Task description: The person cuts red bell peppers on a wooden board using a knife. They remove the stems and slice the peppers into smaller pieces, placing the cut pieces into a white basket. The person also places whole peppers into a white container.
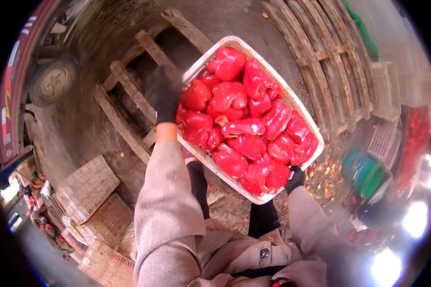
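Observation:
A white plastic crate (300, 104) full of red bell peppers (249, 145) hangs tilted before me, over the ground and one corner of a wooden pallet. My left hand (165, 94), in a black glove and blurred, is at the crate's left side; its fingers are not clearly seen. At the near right corner, my right hand (295, 179), also in a black glove, grips the rim, with most of its fingers hidden beneath the crate.
Wooden pallets lie ahead left (129, 86) and ahead right (318, 53). Empty plastic crates (88, 190) are stacked at left, near a vehicle's wheel (54, 81). A green bucket (364, 175) lies tipped at right, beside pepper scraps (325, 175) on the ground.

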Demonstrator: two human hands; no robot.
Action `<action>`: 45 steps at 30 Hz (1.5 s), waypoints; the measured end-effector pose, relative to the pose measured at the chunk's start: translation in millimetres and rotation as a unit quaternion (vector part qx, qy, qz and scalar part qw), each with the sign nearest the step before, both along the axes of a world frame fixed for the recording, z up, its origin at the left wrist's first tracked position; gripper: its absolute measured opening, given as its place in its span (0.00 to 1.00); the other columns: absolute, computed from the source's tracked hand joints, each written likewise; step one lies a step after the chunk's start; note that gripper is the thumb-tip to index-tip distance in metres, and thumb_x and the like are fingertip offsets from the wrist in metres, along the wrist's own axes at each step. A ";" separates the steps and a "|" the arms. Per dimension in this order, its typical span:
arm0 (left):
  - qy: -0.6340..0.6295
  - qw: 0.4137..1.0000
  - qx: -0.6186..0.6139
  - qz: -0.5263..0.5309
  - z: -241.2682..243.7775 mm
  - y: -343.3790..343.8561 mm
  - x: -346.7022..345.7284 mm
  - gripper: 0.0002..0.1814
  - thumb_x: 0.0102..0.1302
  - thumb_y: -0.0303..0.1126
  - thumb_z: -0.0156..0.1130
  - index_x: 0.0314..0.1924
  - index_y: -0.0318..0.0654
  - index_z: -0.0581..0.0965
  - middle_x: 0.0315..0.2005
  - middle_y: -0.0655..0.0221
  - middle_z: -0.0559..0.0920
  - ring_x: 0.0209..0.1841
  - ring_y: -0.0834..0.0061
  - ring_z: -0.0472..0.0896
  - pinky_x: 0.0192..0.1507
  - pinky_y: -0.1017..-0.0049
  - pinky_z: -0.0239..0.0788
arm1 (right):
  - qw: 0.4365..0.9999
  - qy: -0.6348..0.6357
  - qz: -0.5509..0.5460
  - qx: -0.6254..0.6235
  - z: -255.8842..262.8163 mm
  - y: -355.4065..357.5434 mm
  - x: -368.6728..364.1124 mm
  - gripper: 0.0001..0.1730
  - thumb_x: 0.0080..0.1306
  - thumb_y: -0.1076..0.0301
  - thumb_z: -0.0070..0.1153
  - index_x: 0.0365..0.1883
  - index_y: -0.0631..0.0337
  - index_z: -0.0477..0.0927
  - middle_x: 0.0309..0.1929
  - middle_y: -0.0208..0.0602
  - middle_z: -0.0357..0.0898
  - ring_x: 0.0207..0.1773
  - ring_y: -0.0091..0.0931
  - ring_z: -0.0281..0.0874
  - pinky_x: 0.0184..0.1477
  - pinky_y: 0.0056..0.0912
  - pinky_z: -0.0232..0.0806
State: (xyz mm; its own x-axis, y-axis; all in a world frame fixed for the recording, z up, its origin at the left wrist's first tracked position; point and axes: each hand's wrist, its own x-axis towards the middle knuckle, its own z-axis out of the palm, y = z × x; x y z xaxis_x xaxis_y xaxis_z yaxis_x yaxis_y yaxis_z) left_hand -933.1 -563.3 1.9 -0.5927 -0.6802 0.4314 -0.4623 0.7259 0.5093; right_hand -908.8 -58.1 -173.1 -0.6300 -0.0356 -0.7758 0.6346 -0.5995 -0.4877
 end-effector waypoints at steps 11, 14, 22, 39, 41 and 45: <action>0.345 0.889 0.278 0.117 -136.5 226.6 120.9 0.23 0.65 0.35 0.53 0.57 0.29 0.66 0.49 0.53 0.75 0.50 0.66 0.74 0.54 0.69 0.63 | 0.841 0.262 0.343 0.327 -18.8 9.2 -34.6 0.19 0.45 0.74 0.60 0.39 0.64 0.76 0.38 0.41 0.79 0.43 0.33 0.77 0.46 0.31 0.68; 0.303 0.916 0.208 0.159 -139.0 222.6 134.6 0.23 0.63 0.32 0.49 0.56 0.28 0.66 0.48 0.49 0.75 0.51 0.62 0.75 0.53 0.68 0.63 | 0.638 0.438 0.431 0.465 10.6 -8.1 -6.7 0.14 0.51 0.72 0.50 0.38 0.64 0.75 0.35 0.41 0.77 0.40 0.32 0.74 0.44 0.32 0.66; 0.313 0.921 0.206 0.107 -127.2 239.2 160.1 0.18 0.61 0.37 0.55 0.49 0.35 0.71 0.41 0.52 0.79 0.44 0.56 0.76 0.48 0.64 0.66 | 0.592 0.587 0.395 0.387 -0.7 -14.4 -10.6 0.14 0.47 0.76 0.49 0.35 0.66 0.77 0.32 0.43 0.79 0.38 0.32 0.78 0.42 0.30 0.67; 0.308 0.934 0.078 0.166 -162.4 345.7 167.9 0.27 0.63 0.33 0.52 0.59 0.27 0.60 0.48 0.41 0.69 0.49 0.43 0.71 0.51 0.58 0.64 | 0.506 0.673 0.330 0.426 7.1 -18.1 -2.7 0.15 0.49 0.76 0.48 0.37 0.67 0.78 0.34 0.49 0.80 0.40 0.38 0.79 0.44 0.34 0.67; 0.324 0.929 0.058 0.167 -167.1 329.1 166.2 0.25 0.63 0.33 0.52 0.57 0.27 0.62 0.47 0.42 0.71 0.48 0.44 0.72 0.49 0.58 0.65 | 0.426 0.702 0.330 0.466 10.4 -22.1 -4.4 0.14 0.49 0.75 0.48 0.35 0.67 0.79 0.33 0.50 0.80 0.41 0.43 0.78 0.44 0.37 0.67; 0.342 0.923 0.046 0.170 -179.1 319.5 160.6 0.24 0.61 0.32 0.53 0.56 0.27 0.64 0.45 0.42 0.73 0.47 0.44 0.72 0.47 0.58 0.66 | 0.483 0.679 0.325 0.447 3.2 -26.1 -8.7 0.14 0.48 0.75 0.47 0.33 0.67 0.78 0.32 0.50 0.80 0.40 0.43 0.78 0.43 0.36 0.67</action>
